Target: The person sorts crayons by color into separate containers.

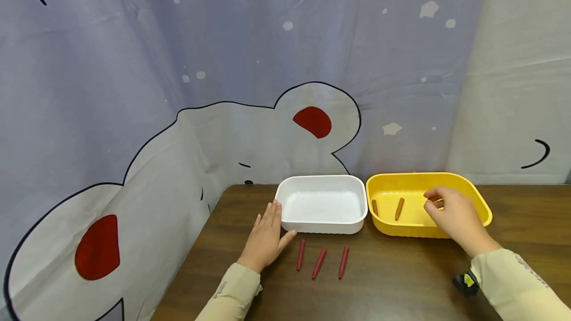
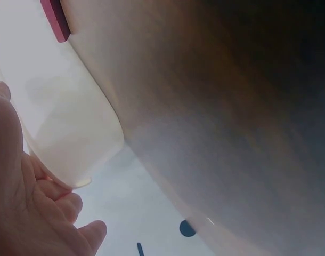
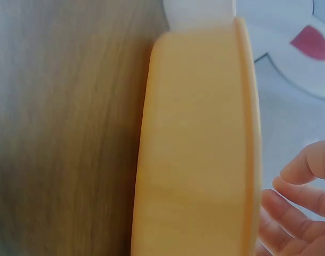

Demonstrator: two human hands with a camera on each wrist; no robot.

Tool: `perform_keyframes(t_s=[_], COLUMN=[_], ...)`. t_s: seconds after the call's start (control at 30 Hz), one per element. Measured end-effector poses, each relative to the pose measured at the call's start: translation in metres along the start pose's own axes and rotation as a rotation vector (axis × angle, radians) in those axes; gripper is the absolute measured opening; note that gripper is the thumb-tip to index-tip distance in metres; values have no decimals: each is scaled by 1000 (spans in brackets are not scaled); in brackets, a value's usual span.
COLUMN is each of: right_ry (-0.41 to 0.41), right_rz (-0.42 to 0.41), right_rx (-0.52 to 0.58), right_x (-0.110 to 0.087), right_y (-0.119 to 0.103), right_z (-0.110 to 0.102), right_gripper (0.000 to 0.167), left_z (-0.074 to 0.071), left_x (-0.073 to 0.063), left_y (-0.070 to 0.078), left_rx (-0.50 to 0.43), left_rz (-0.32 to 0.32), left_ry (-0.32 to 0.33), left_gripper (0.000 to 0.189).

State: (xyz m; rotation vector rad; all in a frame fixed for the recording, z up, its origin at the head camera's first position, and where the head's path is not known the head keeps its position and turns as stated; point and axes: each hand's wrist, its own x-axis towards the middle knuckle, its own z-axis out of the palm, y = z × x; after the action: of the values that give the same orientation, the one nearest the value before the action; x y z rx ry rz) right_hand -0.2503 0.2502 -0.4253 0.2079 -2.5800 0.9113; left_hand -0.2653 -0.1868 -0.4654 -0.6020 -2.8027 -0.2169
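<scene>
My left hand lies at the left front corner of the white tray, its fingers straight and touching the rim. The left wrist view shows those fingers along the tray's edge. My right hand hovers over the right part of the yellow tray, thumb and fingers loosely bent with a gap between them. Nothing shows in its grasp. Inside the yellow tray lie two brown-orange crayon-like sticks, one in the middle and one by the left wall. Three dark red sticks lie before the white tray.
Both trays stand side by side at the back of the brown wooden table. A printed cloth hangs right behind them. The white tray's inside shows only its bare bottom.
</scene>
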Motion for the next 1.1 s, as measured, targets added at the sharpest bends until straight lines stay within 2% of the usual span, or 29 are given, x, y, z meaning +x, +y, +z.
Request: perform_keyframes(t_s=[0.27, 0.67, 0.77, 1.1], right_ry=[66, 105, 73, -108], right_rz=[-77, -111, -125, -211], right_rx=[-1, 37, 38, -31], right_x=[-15, -34, -38, -46], right_y=[-20, -47, -50, -61], right_z=[10, 17, 23, 43], right_gripper=[17, 21, 24, 50], left_z=[1, 1, 0, -1], left_x=[1, 0, 0, 0], left_y=[0, 0, 0, 0], left_rx=[5, 0, 6, -15], left_rz=[-9, -4, -7, -1], left_ry=[-10, -2, -4, 0], left_gripper=[83, 81, 81, 79])
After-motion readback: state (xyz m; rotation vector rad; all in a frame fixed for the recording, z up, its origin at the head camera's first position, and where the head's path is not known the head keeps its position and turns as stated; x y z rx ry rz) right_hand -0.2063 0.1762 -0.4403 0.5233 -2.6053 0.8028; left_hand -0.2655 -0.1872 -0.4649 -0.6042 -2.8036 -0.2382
